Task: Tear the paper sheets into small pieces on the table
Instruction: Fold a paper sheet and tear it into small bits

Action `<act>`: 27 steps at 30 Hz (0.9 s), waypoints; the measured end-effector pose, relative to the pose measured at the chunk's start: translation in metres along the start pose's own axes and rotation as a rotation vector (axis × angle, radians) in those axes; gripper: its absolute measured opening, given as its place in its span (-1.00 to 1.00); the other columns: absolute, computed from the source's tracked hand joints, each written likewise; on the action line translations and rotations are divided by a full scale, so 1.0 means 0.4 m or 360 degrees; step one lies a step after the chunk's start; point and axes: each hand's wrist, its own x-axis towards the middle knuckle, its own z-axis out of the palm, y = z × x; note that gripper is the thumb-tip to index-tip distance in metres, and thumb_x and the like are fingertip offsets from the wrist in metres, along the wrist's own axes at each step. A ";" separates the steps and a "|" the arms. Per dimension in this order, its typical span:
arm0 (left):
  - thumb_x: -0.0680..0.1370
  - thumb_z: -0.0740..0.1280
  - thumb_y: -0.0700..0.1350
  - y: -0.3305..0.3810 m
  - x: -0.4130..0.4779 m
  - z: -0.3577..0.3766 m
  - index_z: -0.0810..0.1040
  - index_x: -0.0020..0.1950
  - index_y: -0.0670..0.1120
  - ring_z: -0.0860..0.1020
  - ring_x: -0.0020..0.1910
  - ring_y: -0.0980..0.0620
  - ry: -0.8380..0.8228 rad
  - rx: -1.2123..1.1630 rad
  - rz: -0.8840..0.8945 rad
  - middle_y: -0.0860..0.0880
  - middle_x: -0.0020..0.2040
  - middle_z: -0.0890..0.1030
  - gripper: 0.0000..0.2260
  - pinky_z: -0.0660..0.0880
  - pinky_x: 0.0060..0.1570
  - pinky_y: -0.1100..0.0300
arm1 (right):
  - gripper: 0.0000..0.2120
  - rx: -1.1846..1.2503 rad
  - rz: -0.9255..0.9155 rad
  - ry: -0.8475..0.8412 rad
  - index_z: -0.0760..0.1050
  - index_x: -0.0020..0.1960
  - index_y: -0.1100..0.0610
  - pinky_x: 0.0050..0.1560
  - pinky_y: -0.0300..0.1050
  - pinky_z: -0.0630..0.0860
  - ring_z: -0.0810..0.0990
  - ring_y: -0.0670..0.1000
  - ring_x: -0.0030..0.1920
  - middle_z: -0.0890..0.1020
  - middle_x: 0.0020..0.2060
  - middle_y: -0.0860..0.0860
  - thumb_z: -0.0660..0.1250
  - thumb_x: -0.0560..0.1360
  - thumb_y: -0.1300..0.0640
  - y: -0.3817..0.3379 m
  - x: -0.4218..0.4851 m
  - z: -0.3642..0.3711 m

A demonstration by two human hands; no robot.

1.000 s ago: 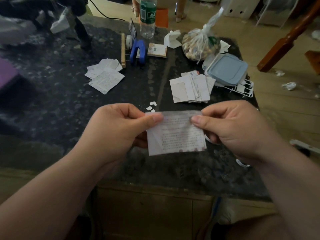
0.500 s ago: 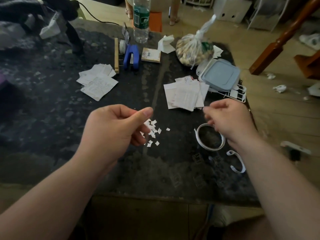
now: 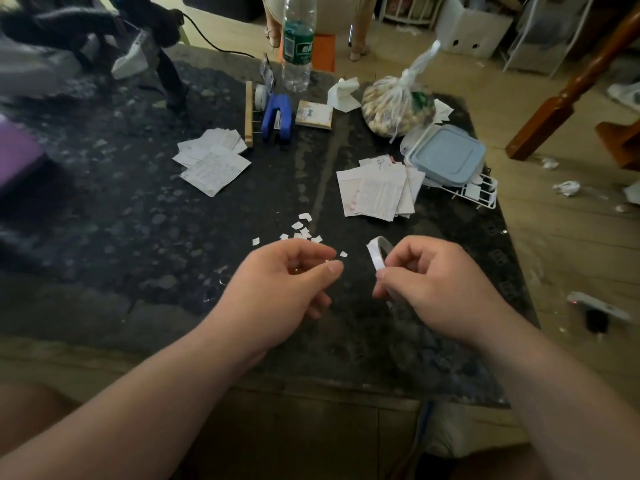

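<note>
My right hand [image 3: 429, 285] pinches a narrow curled strip of white paper [image 3: 375, 258] just above the dark table [image 3: 138, 220]. My left hand [image 3: 284, 285] is beside it, thumb and forefinger closed on a tiny white paper scrap [image 3: 327, 261]. Several small torn pieces [image 3: 302, 233] lie on the table just beyond my left hand. A stack of written sheets [image 3: 375, 194] lies further back on the right. Another stack of sheets [image 3: 214, 164] lies back on the left.
At the back stand a water bottle [image 3: 298, 43], a blue stapler [image 3: 276, 118], a small box [image 3: 314, 115], a tied bag [image 3: 398, 105] and a blue-lidded container [image 3: 446, 157] on a white rack [image 3: 481, 195]. The table's right edge drops to the wooden floor [image 3: 571, 237].
One second ago both hands held a whole sheet between them. Then the hands were apart, with a strip lying on the table. Now my right hand holds a strip up.
</note>
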 end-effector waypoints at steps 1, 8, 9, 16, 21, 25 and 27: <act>0.56 0.47 -0.11 0.001 -0.006 0.000 0.69 0.10 0.03 0.67 -0.27 0.05 0.0007 -0.0042 0.0026 -0.01 -0.09 0.74 -0.87 0.66 -0.21 0.09 | -0.90 0.0236 -0.0056 -0.0087 0.59 -0.16 0.18 -0.27 -0.11 0.51 0.58 -0.02 -0.37 0.72 -0.31 0.05 0.41 0.54 0.22 -0.013 -0.022 0.001; 0.37 0.50 -0.01 0.007 -0.032 0.001 0.75 0.08 0.01 0.65 -0.19 0.03 -0.0149 -0.0364 0.0126 -0.04 -0.11 0.74 -0.71 0.59 -0.15 0.10 | -0.89 0.0606 -0.0364 -0.0215 0.57 -0.17 0.22 -0.18 -0.13 0.59 0.66 0.04 -0.28 0.69 -0.33 0.09 0.42 0.53 0.32 -0.017 -0.075 0.020; 0.33 0.51 0.01 0.007 -0.031 0.001 0.77 0.04 0.01 0.64 -0.19 0.03 -0.0165 -0.0369 0.0141 -0.04 -0.11 0.74 -0.71 0.57 -0.16 0.11 | -0.90 0.0616 -0.0390 -0.0212 0.57 -0.16 0.23 -0.19 -0.14 0.59 0.66 0.03 -0.29 0.69 -0.34 0.08 0.44 0.52 0.31 -0.016 -0.076 0.020; 0.28 0.56 -0.02 0.006 -0.015 0.005 0.77 -0.14 0.00 0.59 -0.21 0.05 -0.0226 -0.0497 0.0206 -0.07 -0.15 0.72 -0.81 0.45 -0.24 0.12 | -0.92 0.0768 -0.0404 -0.0193 0.54 -0.06 0.20 -0.22 -0.16 0.60 0.69 0.02 -0.28 0.69 -0.30 0.13 0.43 0.49 0.23 -0.009 -0.074 0.033; 0.34 0.51 -0.04 0.011 -0.015 0.010 0.75 -0.16 -0.04 0.58 -0.32 0.03 -0.0247 -0.0553 0.0236 -0.18 -0.21 0.68 -0.86 0.44 -0.30 0.18 | -0.74 0.1027 -0.0326 -0.0207 0.49 0.19 0.16 -0.32 -0.12 0.58 0.64 0.10 -0.33 0.67 -0.31 0.24 0.40 0.53 0.20 -0.024 -0.069 0.055; 0.30 0.53 -0.02 0.011 -0.010 0.014 0.77 -0.15 0.01 0.53 -0.35 0.09 -0.0184 -0.0634 0.0232 -0.06 -0.29 0.65 -0.83 0.39 -0.30 0.16 | -0.71 0.1105 -0.0319 -0.0114 0.61 0.03 0.24 -0.41 -0.12 0.55 0.61 0.07 -0.40 0.67 -0.36 0.17 0.34 0.46 0.04 -0.034 -0.067 0.071; 0.29 0.53 -0.01 0.009 -0.011 0.015 0.78 -0.08 0.02 0.51 -0.35 0.13 -0.0158 -0.0656 0.0206 -0.01 -0.28 0.64 -0.77 0.39 -0.30 0.17 | -0.72 0.1113 -0.0329 -0.0082 0.62 0.01 0.23 -0.41 -0.14 0.55 0.62 0.06 -0.39 0.67 -0.34 0.17 0.34 0.47 0.03 -0.037 -0.068 0.074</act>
